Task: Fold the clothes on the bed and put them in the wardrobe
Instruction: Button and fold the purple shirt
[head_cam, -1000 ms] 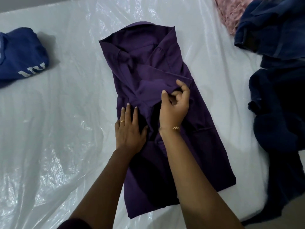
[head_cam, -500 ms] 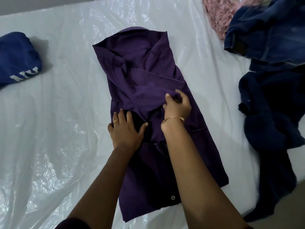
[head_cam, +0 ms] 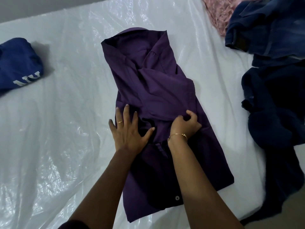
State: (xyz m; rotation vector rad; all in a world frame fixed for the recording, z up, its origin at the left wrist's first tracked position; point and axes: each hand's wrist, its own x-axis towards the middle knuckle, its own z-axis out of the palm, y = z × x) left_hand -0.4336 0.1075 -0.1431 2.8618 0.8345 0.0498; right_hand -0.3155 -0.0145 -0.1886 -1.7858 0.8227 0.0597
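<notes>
Your bed [head_cam: 69, 90], covered in crinkled clear plastic sheeting [head_cam: 49, 162], fills most of the view. On it, in the centre, lies the purple shirt [head_cam: 155, 90], partly folded into a long narrow shape, collar at the far end, hem at the near edge of the bed, one sleeve laid across its middle. To your right a heap of dark blue clothes [head_cam: 277, 113] lies unfolded, part of it trailing off the bed's edge, with denim jeans [head_cam: 270, 25] beyond it and a pink patterned garment [head_cam: 217, 15] at the far right corner. Well apart to your left sits a folded blue garment [head_cam: 18, 63] with white lettering.

Your left hand [head_cam: 127, 129] lies flat, fingers spread, on the shirt's left edge at mid-length, pressing the cloth down; it wears a ring [head_cam: 120, 121]. Your right hand [head_cam: 185, 125], just beside it, has its grip closed on the shirt: curled fingers and thumb pinch the edge of the sleeve fold near the shirt's middle. A thin bracelet [head_cam: 177, 135] circles that wrist. A small white button [head_cam: 177, 198] shows near the hem, between your forearms.
</notes>
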